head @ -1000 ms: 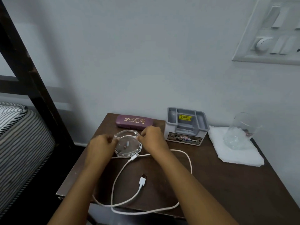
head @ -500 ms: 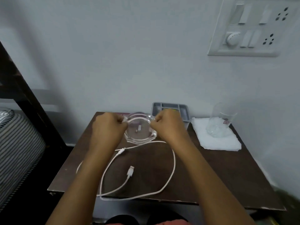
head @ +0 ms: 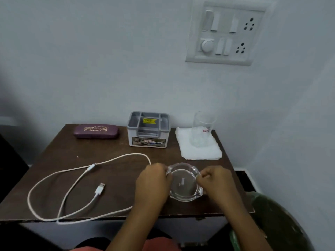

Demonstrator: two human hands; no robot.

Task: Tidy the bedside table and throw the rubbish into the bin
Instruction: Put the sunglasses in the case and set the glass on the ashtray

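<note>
- ashtray point(head: 184, 182) held between left hand point(head: 154, 180) and right hand point(head: 215, 180), each grip closed on rim
- near counter point(head: 116, 149) right edge
- bin point(head: 277, 221) lower right, right hand nearer

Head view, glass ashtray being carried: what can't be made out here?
- Ashtray contents: small bits inside, too small and blurred to identify.
- Green bin: cut off by the lower right edge; its inside is unseen.
- White cable: part runs behind the left hand.
- Right hand fingertips: curled, hidden.
</note>
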